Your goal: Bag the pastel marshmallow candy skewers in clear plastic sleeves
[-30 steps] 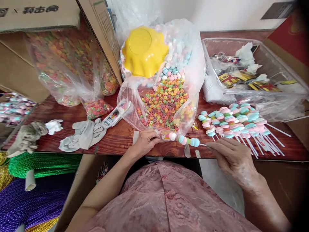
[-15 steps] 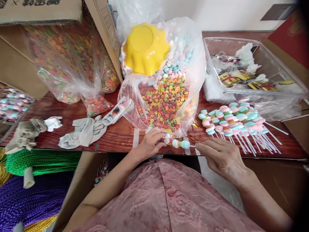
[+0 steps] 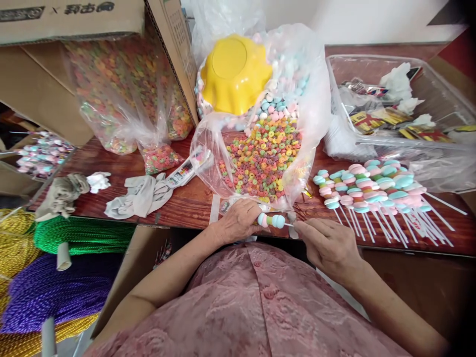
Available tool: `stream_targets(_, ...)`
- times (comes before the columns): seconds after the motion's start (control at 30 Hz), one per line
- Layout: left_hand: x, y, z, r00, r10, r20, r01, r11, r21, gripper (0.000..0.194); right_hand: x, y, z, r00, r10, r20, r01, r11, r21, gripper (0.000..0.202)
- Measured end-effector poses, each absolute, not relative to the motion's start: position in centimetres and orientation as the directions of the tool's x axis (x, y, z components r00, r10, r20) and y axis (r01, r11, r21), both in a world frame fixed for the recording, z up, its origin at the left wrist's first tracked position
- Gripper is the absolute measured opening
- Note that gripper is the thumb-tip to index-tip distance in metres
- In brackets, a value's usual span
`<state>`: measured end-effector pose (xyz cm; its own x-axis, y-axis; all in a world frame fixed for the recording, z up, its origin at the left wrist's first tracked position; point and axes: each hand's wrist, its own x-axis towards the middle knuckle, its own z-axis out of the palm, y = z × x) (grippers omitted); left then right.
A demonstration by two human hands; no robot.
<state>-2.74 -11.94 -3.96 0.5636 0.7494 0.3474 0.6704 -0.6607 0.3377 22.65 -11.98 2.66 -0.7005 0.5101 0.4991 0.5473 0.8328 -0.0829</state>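
right hand (image 3: 329, 245): fingers pinching bare stick (image 3: 288, 225); left hand (image 3: 238, 219): fingers around other end | candy-like skewer (image 3: 273, 221) between them at tabletop's (image 3: 193, 201) front edge; probably light, squashable, best held by stick | tabletop red-brown, wood-grained | upturned yellow bowl (image 3: 236, 74) on clear bag (image 3: 316, 94) | pale wall (image 3: 357, 25) behind

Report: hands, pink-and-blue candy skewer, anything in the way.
Left hand closed on skewer; right hand pinching its thin white stick. Skewer at front edge of reddish-brown table. Translucent plastic bag of multicoloured rings beyond, not between hands.
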Motion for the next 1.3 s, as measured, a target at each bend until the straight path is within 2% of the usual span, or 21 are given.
stream_targets(0.13,-2.8,-12.1,-3.3,0.484,0.81,0.332,0.756,-0.578,0.308,0.031,22.6,-11.9,2.5,-0.693,0.618,0.371,0.59,0.782,-0.199,0.021)
stream_targets(0.3,-2.1,-12.1,-2.9,0.455,0.858,0.239,0.823,-0.508,0.256,0.013,22.4,-12.0,2.3,-0.721,0.637,0.272,0.578,0.77,-0.271,0.025)
stream_targets(0.37,-1.6,-12.2,-3.1,0.469,0.856,0.217,0.825,-0.513,0.239,0.012,22.2,-12.2,2.4,-0.723,0.622,0.299,0.577,0.783,-0.233,0.026)
stream_targets(0.43,-1.1,-12.5,-3.4,0.468,0.858,0.21,0.824,-0.51,0.248,0.016,22.0,-12.2,2.4,-0.733,0.591,0.336,0.583,0.801,-0.136,0.024)
stream_targets(0.53,-0.8,-12.8,-3.2,0.461,0.861,0.216,0.802,-0.508,0.314,0.019,22.0,-11.8,2.4,-0.74,0.554,0.382,0.602,0.798,0.009,0.022)
stream_targets(0.6,-0.9,-13.0,-2.7,0.477,0.852,0.214,0.776,-0.523,0.352,0.021,22.1,-11.3,2.2,-0.731,0.56,0.39,0.624,0.78,0.049,0.022)
stream_targets(0.73,-1.2,-13.2,-1.9,0.504,0.845,0.182,0.759,-0.533,0.374,0.048,22.1,-10.9,1.3,-0.725,0.568,0.39,0.636,0.769,0.062,0.024)
stream_targets(0.83,-1.1,-13.3,-1.9,0.527,0.845,0.097,0.761,-0.519,0.389,0.06,21.7,-11.0,0.4,-0.715,0.579,0.391,0.62,0.784,-0.027,0.023)
stream_targets(1.0,-0.5,-13.3,-1.6,0.543,0.838,0.043,0.747,-0.507,0.43,0.067,21.3,-11.2,-0.6,-0.676,0.66,0.328,0.55,0.748,-0.37,0.026)
stream_targets(1.1,-1.1,-13.2,0.2,0.577,0.815,0.06,0.734,-0.549,0.401,0.074,21.5,-11.1,-0.8,-0.621,0.701,0.352,0.493,0.698,-0.52,0.022)
stream_targets(1.2,-3.0,-12.9,2.6,0.53,0.847,0.035,0.805,-0.516,0.293,0.085,21.9,-11.0,-0.9,-0.54,0.704,0.46,0.428,0.701,-0.57,0.014)
stream_targets(1.23,-3.8,-12.8,3.2,0.506,0.863,0.012,0.834,-0.492,0.248,0.082,21.9,-10.9,-0.9,-0.526,0.694,0.492,0.408,0.714,-0.569,0.013)
stream_targets(1.3,-5.1,-12.5,4.0,0.475,0.878,-0.053,0.872,-0.462,0.164,0.059,21.9,-10.6,-1.0,-0.522,0.658,0.542,0.378,0.748,-0.545,0.014)
